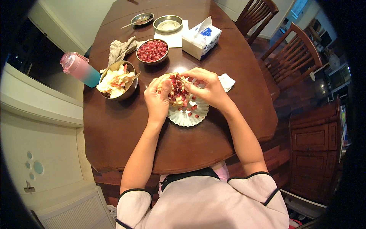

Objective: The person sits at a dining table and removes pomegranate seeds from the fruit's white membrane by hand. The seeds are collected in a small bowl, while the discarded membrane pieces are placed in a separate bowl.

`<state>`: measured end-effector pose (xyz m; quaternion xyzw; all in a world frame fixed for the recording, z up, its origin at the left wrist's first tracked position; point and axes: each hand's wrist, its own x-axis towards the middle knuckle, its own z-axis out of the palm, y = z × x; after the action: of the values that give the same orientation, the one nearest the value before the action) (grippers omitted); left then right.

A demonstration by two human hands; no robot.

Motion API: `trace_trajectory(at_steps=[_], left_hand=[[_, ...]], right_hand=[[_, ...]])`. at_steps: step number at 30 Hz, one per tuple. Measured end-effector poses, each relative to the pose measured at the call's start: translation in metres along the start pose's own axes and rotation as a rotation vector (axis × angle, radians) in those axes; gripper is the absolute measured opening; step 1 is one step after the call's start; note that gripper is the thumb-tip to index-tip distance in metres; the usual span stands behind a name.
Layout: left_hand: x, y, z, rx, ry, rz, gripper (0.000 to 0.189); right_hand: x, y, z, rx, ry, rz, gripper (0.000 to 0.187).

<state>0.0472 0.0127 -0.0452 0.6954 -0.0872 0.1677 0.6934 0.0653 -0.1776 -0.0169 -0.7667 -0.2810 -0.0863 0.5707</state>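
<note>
A piece of pomegranate [177, 88] with dark red seeds and pale yellowish rind is held up between both hands. My left hand [159, 96] grips its left side, thumb laid across the front. On its right side the fingers of my right hand [204, 86] pinch the rind's edge. Right below is a white fluted plate [187, 121] with several loose red seeds [195, 107] and white scraps on it. Beyond my hands stands a metal bowl [153, 62] heaped with pomegranate seeds [152, 50]. To the left, another metal bowl [130, 93] holds torn rind and membrane [115, 81].
A pink and teal bottle [81, 68] stands at the table's left edge, near a crumpled cloth [122, 49]. Farther back are a metal dish [167, 23], a small dish with a spoon [142, 19] and a tissue pack [201, 40]. Crumpled tissue [226, 82] lies by my right hand.
</note>
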Motion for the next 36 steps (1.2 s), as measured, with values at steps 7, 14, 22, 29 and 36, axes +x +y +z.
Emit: trace_trajectory(at_steps=[7, 14, 22, 29, 36], left_hand=[[0.0, 0.001, 0.002, -0.089, 0.007, -0.091, 0.046], [0.002, 0.0, 0.001, -0.097, 0.113, -0.111, 0.046], [0.007, 0.004, 0.0, -0.21, 0.168, -0.1, 0.05], [0.009, 0.042, -0.029, -0.511, 0.032, -0.204, 0.055], [0.01, 0.06, -0.054, -0.69, 0.094, -0.255, 0.056]], right_hand=[[-0.001, 0.012, -0.003, 0.267, -0.015, 0.213, 0.018], [-0.001, 0.017, -0.004, 0.45, 0.023, 0.479, 0.025], [0.0, 0.004, -0.026, 0.14, 0.117, 0.475, 0.021], [-0.009, -0.039, -0.013, -0.414, -0.277, 0.13, 0.014], [-0.046, -0.089, 0.075, -0.254, -0.607, 0.003, 0.018]])
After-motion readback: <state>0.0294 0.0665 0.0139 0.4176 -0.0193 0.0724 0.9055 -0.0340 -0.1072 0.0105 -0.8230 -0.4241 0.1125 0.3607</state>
